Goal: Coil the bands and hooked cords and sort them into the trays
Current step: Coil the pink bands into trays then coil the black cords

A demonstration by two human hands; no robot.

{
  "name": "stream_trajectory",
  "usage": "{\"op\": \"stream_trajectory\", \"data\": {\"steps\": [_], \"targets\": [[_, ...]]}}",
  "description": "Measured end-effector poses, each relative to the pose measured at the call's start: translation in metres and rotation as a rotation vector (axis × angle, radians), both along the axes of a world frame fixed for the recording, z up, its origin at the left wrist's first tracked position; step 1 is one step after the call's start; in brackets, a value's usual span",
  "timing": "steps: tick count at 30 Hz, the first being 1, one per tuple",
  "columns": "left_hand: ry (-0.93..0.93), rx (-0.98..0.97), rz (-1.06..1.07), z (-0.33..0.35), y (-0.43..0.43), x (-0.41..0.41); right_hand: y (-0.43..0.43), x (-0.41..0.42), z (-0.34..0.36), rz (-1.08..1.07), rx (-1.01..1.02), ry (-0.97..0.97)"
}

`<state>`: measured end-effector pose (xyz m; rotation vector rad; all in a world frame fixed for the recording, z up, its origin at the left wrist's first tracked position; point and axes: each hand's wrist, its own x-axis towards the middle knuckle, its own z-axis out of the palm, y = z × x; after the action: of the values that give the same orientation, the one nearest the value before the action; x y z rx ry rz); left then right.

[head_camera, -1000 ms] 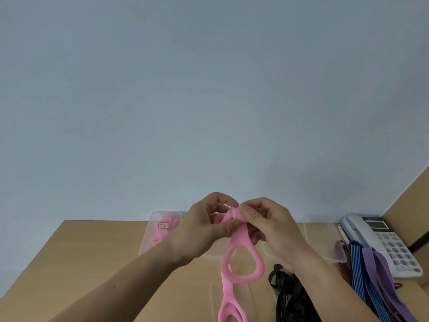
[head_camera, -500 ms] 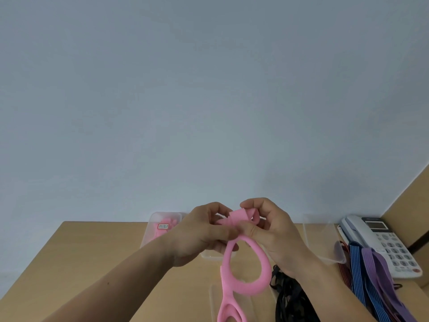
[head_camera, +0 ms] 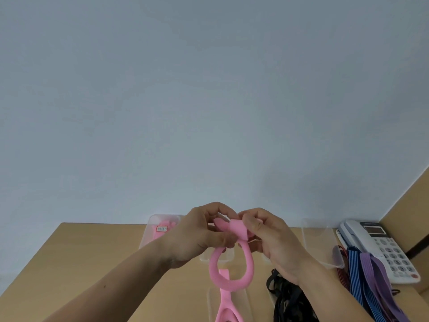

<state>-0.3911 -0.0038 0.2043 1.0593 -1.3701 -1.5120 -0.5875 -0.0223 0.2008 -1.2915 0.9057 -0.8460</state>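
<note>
A pink band [head_camera: 232, 281] hangs in a loop from both hands above the wooden table [head_camera: 97, 263]. My left hand [head_camera: 199, 238] and my right hand [head_camera: 271, 242] pinch its folded top end together, fingers closed on it. Its lower end trails down past the bottom edge of the frame. A clear tray [head_camera: 152, 231] at the back left holds pink bands. Another clear tray [head_camera: 320, 242] stands at the back right. A third clear tray sits behind the hands, mostly hidden.
A black tangle of cords [head_camera: 290, 300] lies under my right wrist. Blue striped and purple bands [head_camera: 371, 284] lie at the right beside a white desk phone [head_camera: 380, 247]. A clear lid [head_camera: 241, 303] lies under the hanging band. A plain wall rises behind the table.
My hands have rolled the top of the pink band further, the fold is thicker, and the hanging loop has drawn up shorter.
</note>
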Motion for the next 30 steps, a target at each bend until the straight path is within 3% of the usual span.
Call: {"op": "stream_trajectory", "data": {"steps": [5,9,15,22,26,30], "targets": [[-0.072,-0.044,0.039,-0.002,0.001,-0.001,-0.001,0.001,0.004,-0.02,-0.017,0.128],[-0.078,0.045,0.131,-0.003,0.001,-0.002,-0.002,0.003,0.004,-0.079,-0.076,0.088],[-0.09,0.157,-0.01,-0.001,-0.002,0.003,-0.001,0.002,-0.001,-0.06,-0.121,0.065],[-0.047,0.269,-0.08,0.001,-0.007,0.003,-0.004,-0.001,-0.011,-0.018,-0.205,0.182],[-0.079,0.239,-0.06,-0.003,-0.008,0.005,-0.004,0.002,-0.015,0.02,-0.239,0.213],[0.011,0.188,-0.003,-0.007,-0.009,0.008,-0.006,0.0,-0.017,-0.011,-0.194,0.183]]}}
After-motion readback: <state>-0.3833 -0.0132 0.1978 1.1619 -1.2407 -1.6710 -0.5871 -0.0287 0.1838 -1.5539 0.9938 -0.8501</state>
